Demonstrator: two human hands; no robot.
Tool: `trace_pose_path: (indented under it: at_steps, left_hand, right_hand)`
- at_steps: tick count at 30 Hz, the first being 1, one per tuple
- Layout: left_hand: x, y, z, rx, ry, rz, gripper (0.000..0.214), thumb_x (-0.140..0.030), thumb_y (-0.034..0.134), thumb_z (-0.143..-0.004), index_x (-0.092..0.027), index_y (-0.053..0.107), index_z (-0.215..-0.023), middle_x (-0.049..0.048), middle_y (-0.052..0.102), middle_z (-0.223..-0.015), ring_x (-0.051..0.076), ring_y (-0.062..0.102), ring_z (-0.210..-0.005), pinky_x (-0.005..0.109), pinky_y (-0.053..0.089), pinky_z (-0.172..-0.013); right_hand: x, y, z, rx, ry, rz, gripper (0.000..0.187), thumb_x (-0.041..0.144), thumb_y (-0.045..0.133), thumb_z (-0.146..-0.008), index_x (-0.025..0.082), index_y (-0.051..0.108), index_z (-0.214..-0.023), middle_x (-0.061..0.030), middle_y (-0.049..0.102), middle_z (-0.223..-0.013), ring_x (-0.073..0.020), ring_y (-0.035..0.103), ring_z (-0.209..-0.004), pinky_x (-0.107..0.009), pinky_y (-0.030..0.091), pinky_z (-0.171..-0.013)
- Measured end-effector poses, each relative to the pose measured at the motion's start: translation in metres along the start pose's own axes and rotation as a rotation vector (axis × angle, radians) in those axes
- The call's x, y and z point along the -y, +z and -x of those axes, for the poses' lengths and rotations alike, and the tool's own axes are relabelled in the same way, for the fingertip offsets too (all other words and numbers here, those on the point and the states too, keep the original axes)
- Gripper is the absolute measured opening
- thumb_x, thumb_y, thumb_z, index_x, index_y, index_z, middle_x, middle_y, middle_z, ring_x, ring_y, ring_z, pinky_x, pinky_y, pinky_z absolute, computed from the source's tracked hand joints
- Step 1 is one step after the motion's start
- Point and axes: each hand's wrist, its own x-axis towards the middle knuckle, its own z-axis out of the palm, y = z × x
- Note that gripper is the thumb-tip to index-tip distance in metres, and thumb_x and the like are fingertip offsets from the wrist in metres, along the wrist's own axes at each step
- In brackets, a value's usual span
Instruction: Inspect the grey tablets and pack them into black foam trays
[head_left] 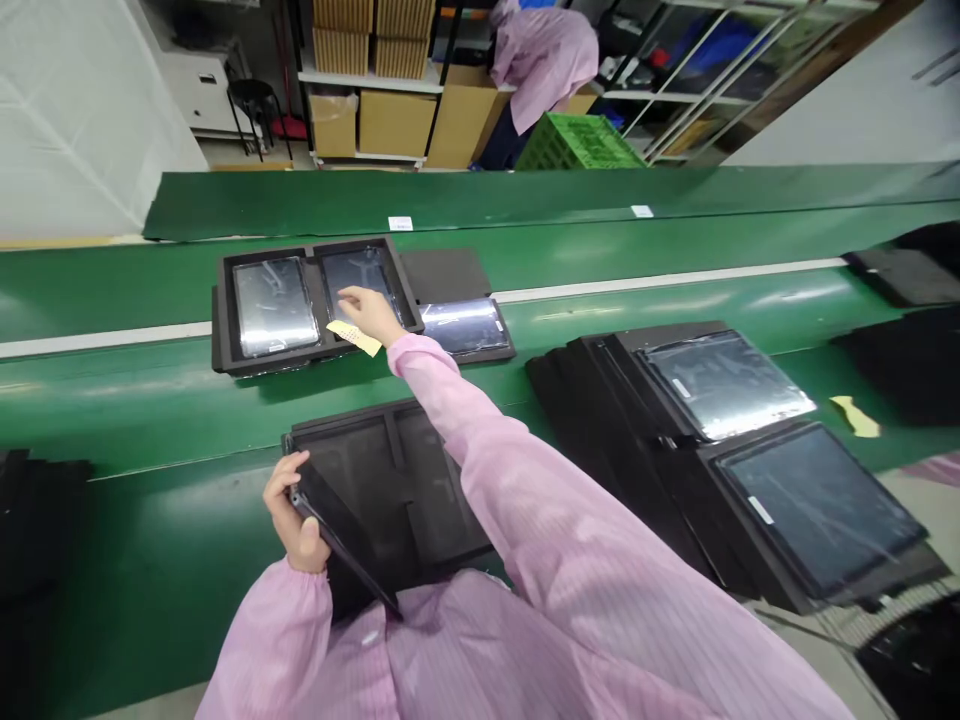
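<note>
The left hand [298,515] has its fingers clamped around one end of a tilted black tablet [346,557]. The right hand's [369,312] curled fingers are over a tray's [315,292] right compartment; a yellow paper [354,338] lies just beside them, whether gripped I cannot tell.

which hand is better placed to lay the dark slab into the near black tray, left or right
Probably the left hand: it grips the dark slab close to the near black tray. The right hand is stretched out over the far tray.
</note>
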Motion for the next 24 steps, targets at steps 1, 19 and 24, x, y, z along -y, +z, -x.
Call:
trace_pose_path:
  at_steps: [1,19,24]
  left_hand:
    - [0.000,0.003,-0.003,0.006,-0.007,-0.006,0.042,-0.060,0.050,-0.084,-0.024,0.049,-0.107,0.0106,0.063,-0.116,0.031,0.056,-0.117,0.055,0.039,-0.105]
    - [-0.017,0.004,-0.025,0.402,-0.031,0.024,0.047,-0.065,0.046,-0.090,-0.030,0.045,-0.121,0.0102,0.051,-0.142,0.030,0.042,-0.142,0.052,0.032,-0.118]
    - [-0.016,0.004,-0.030,0.569,-0.103,0.101,0.067,-0.072,0.053,-0.082,-0.029,0.044,-0.132,0.0108,0.047,-0.145,0.032,0.041,-0.142,0.051,0.037,-0.115]
  right_hand:
    - [-0.002,-0.007,0.019,-0.046,0.011,-0.024,0.031,0.020,0.056,-0.092,0.009,0.068,-0.119,-0.0127,0.073,-0.113,-0.0205,0.068,-0.105,-0.033,0.049,-0.099]
    - [0.060,0.054,0.338,-0.010,0.222,-0.509,0.027,0.040,0.061,-0.088,0.024,0.079,-0.099,-0.0054,0.076,-0.111,-0.0222,0.069,-0.111,-0.039,0.054,-0.105]
    - [0.056,0.055,0.339,-0.038,0.278,-0.546,0.034,0.049,0.065,-0.084,0.022,0.078,-0.099,-0.0051,0.076,-0.111,-0.0236,0.071,-0.106,-0.042,0.059,-0.096]
